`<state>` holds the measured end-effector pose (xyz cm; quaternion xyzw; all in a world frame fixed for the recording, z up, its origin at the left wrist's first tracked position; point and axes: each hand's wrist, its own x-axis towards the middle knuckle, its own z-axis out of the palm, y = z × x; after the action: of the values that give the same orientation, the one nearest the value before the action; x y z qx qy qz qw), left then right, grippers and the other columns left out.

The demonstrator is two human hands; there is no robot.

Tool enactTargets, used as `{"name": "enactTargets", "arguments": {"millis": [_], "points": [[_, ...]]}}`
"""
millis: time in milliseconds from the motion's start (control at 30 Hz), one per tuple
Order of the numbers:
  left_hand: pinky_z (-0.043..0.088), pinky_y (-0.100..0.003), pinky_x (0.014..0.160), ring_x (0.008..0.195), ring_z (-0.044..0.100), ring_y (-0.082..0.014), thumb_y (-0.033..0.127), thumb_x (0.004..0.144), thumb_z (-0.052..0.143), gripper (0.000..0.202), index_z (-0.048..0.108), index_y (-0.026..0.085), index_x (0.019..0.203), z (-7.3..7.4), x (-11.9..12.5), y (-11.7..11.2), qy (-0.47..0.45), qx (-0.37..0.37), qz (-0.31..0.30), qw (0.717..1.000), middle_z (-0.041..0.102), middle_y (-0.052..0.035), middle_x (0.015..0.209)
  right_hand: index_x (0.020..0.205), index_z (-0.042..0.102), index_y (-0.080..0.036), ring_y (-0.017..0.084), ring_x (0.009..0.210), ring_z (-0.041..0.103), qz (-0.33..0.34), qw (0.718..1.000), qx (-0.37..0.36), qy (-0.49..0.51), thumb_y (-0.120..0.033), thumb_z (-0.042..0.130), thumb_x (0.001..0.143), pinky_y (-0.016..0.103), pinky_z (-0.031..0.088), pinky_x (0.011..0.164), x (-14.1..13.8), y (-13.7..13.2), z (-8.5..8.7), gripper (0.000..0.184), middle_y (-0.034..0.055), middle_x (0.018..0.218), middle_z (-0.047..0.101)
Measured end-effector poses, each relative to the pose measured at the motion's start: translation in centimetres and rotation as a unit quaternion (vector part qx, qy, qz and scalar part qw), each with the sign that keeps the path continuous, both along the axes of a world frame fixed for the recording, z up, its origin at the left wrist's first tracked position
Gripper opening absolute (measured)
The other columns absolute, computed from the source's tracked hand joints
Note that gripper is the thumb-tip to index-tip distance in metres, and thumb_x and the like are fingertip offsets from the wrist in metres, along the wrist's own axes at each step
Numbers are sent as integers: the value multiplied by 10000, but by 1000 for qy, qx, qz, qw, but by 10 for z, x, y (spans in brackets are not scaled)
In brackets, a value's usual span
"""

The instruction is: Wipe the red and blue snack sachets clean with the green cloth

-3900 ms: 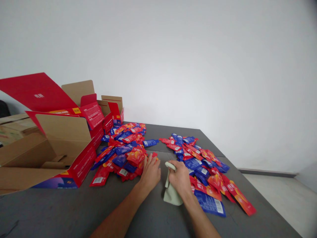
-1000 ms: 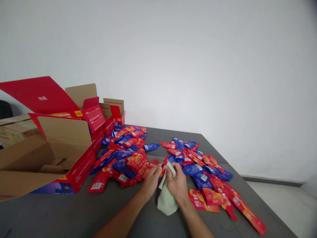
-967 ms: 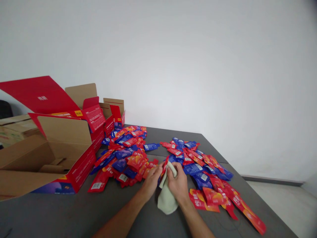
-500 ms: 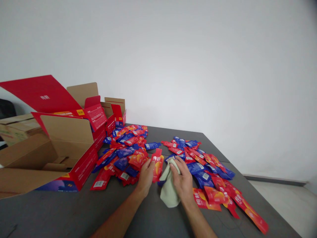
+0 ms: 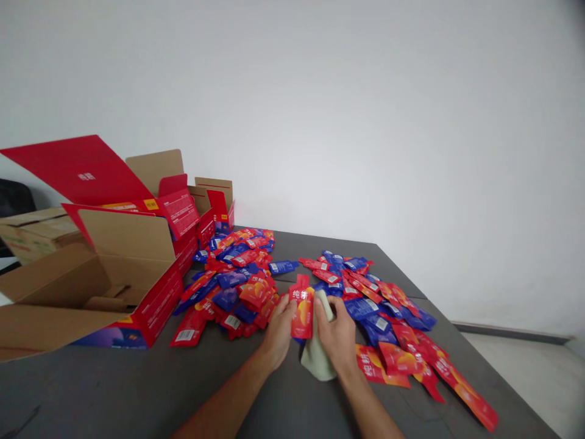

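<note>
Above bare tabletop [image 5: 287, 399] between heaps [image 5: 256, 291], left hand [image 5: 278, 334] pinches red sachet [image 5: 301, 316], right hand [image 5: 338, 334] cloth [image 5: 317, 360].

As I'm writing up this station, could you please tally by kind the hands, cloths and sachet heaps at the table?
Hands: 2 (left hand, right hand)
Cloths: 1 (pale green cloth)
Sachet heaps: 2 (left heap, right heap)
Total: 5

A flat red-and-orange plastic pouch [image 5: 302, 318] (printed face showing) points its narrow end [image 5: 302, 281] to twelve o'clock; a limp pale-green cloth [image 5: 317, 361] droops at its five o'clock.
</note>
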<state>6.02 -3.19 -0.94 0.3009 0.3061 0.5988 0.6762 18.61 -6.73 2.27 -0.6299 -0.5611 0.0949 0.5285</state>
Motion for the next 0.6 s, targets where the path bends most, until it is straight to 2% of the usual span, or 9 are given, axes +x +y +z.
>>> {"name": "enactTargets", "arguments": {"millis": [100, 200, 267, 333, 400, 500, 600], "points": [[506, -352, 920, 1031, 674, -238, 387, 766, 762, 393, 653, 198, 1093, 7, -6, 1, -73, 4, -23, 997, 711, -91, 1128, 1058, 644, -190, 206, 841, 661, 81, 997, -7, -14, -451, 547, 920, 307, 505, 794, -1, -1, -1, 311, 52, 972, 714], [520, -337, 903, 990, 689, -213, 333, 779, 754, 374, 628, 208, 1108, 11, -13, 4, -102, -8, -20, 995, 719, -71, 1081, 1243, 606, -202, 252, 1102, 616, 168, 982, 6, -91, -362, 594, 883, 386, 474, 985, 4, -2, -3, 395, 97, 1198, 660], [534, -334, 879, 961, 696, -203, 312, 790, 745, 368, 612, 212, 1118, 10, -17, 8, -102, -22, -7, 995, 721, -62, 1062, 1347, 554, -234, 293, 1290, 497, 203, 969, 11, -144, -329, 649, 837, 464, 403, 1087, 8, -3, -5, 527, 118, 1379, 544], [547, -330, 853, 950, 698, -199, 295, 806, 730, 366, 597, 218, 1137, 8, -20, 12, -101, -36, -1, 994, 717, -60, 1078, 1418, 493, -261, 316, 1386, 396, 224, 961, -5, -162, -331, 700, 799, 503, 367, 1121, 10, -3, -8, 656, 126, 1513, 390], [555, -325, 836, 944, 699, -193, 267, 816, 718, 356, 588, 226, 1145, 8, -21, 15, -108, -56, 9, 993, 714, -54, 1091, 1460, 438, -260, 310, 1408, 372, 238, 960, -27, -144, -337, 725, 784, 497, 359, 1133, 8, -3, -13, 738, 135, 1548, 321], [560, -325, 836, 932, 700, -186, 212, 822, 698, 349, 586, 231, 1152, 10, -23, 16, -118, -78, 25, 990, 713, -46, 1083, 1485, 377, -245, 285, 1380, 421, 237, 968, -32, -75, -324, 728, 788, 487, 365, 1133, 0, 1, -22, 785, 143, 1499, 396], [558, -327, 855, 939, 698, -183, 209, 838, 678, 335, 596, 227, 1162, 13, -23, 16, -127, -83, 22, 988, 712, -50, 1084, 1518, 289, -234, 289, 1346, 467, 218, 975, -33, 2, -338, 733, 790, 497, 427, 1078, -3, 4, -27, 859, 163, 1499, 412]]}}
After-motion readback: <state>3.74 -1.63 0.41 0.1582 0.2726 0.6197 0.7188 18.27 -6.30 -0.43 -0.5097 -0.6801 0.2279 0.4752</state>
